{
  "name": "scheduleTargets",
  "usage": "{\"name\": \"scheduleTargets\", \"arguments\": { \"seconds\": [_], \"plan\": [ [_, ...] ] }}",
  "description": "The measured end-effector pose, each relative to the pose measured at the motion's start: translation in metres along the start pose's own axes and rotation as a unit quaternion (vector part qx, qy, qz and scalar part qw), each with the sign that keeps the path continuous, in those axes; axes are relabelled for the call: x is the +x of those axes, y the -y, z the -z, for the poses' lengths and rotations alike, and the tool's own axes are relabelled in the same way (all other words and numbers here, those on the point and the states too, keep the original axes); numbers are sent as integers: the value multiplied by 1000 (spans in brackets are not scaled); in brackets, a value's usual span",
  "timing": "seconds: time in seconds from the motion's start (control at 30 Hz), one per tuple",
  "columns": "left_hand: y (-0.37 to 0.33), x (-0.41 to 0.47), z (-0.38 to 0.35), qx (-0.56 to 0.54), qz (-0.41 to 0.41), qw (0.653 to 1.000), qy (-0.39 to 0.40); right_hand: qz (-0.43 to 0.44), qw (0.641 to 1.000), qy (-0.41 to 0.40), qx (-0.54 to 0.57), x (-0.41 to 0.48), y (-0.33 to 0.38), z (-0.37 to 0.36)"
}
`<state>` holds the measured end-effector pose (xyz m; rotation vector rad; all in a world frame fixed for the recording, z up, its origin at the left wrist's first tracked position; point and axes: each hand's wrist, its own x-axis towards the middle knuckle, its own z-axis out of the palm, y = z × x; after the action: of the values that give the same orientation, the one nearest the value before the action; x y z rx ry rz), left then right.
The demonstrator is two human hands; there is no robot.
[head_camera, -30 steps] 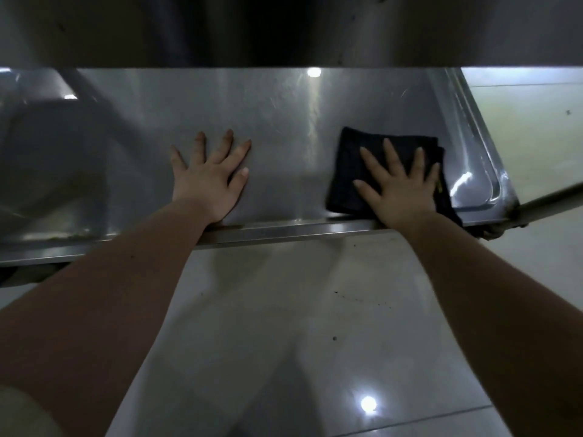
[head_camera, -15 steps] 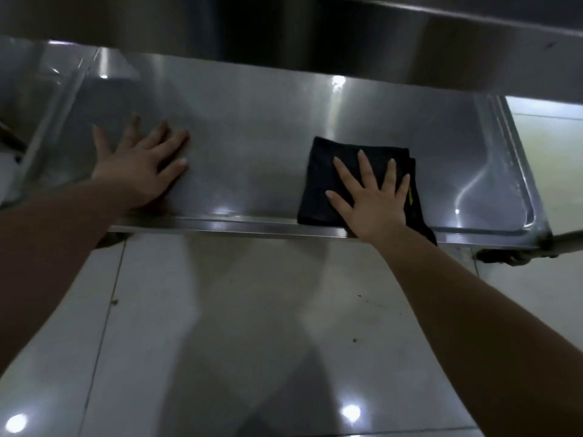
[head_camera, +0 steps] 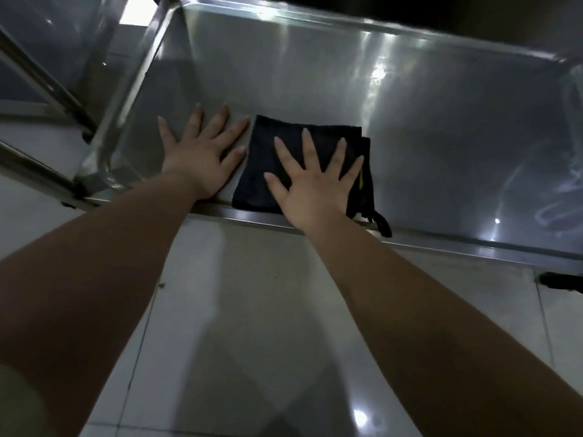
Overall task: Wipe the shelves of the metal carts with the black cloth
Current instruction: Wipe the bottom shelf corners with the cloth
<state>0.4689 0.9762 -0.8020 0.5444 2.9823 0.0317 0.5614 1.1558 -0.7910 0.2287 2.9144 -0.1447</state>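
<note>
Well, both hands lie flat with fingers spread, gripping nothing. The right hand (head_camera: 315, 184) presses the folded black cloth (head_camera: 262, 143) onto the shelf (head_camera: 441, 137), close to the near rim and left of middle. The left hand (head_camera: 202, 159) rests bare on the metal just beside the cloth's left edge. To my eye the wipe goes best with the palm kept flat and the weight even, in long overlapping passes out to the right, where faint smears (head_camera: 536, 200) show, and on to the far rim. The left hand looks well placed to steady the cart. The cloth's loop (head_camera: 383, 225) hangs over the rim and might snag.
</note>
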Motion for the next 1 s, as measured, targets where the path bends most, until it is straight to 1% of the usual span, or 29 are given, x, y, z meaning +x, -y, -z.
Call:
{"name": "scheduleTargets", "arguments": {
  "seconds": [0.07, 0.13, 0.2, 0.27, 0.33, 0.4, 0.47, 0.53, 0.63, 0.7, 0.77, 0.83, 0.9, 0.93, 1.0],
  "plan": [
    [-1, 0, -1, -8, 1, 1000, 3, 16, 1000, -9, -5, -3, -24, 0],
    [-3, -1, -1, -13, -1, 1000, 2, -3, 999, -24, -24, -6, -77, 2],
    [-4, -1, -1, -17, -1, 1000, 3, -73, 996, -30, -29, -18, -146, 7],
    [-8, -2, -1, -19, -2, 1000, -1, -153, 988, -13, -2, -39, -208, 14],
    [-11, -3, -2, -21, -1, 1000, -10, -191, 982, 10, 14, -53, -239, 18],
    [-13, -6, -2, -20, 0, 1000, -12, -207, 978, 10, 6, -49, -228, 15],
    [-14, -7, -2, -18, 3, 1000, -10, -192, 981, -13, -4, -30, -188, 12],
    [-14, -8, -2, -17, 5, 1000, -5, -123, 992, -22, -13, -7, -129, 11],
    [-13, -10, -1, -19, 7, 1000, -5, -2, 1000, -8, -27, 2, -31, 4],
    [-10, -11, -1, -21, 11, 1000, -4, 50, 998, -5, -22, 1, -3, 1],
    [-8, -10, -1, -26, 8, 1000, -1, 52, 998, -16, -13, 7, -27, 3],
    [-7, -10, -1, -30, 7, 1000, 1, -19, 999, -26, 0, 14, -79, 7],
    [-8, -9, -1, -29, 10, 1000, 2, -118, 993, -17, 27, 13, -137, 15],
    [-9, -10, -1, -30, 12, 999, 3, -153, 988, -9, 36, 6, -162, 17],
    [-11, -10, -1, -30, 12, 999, 3, -182, 983, 6, 36, -15, -194, 17]
  ]
}}
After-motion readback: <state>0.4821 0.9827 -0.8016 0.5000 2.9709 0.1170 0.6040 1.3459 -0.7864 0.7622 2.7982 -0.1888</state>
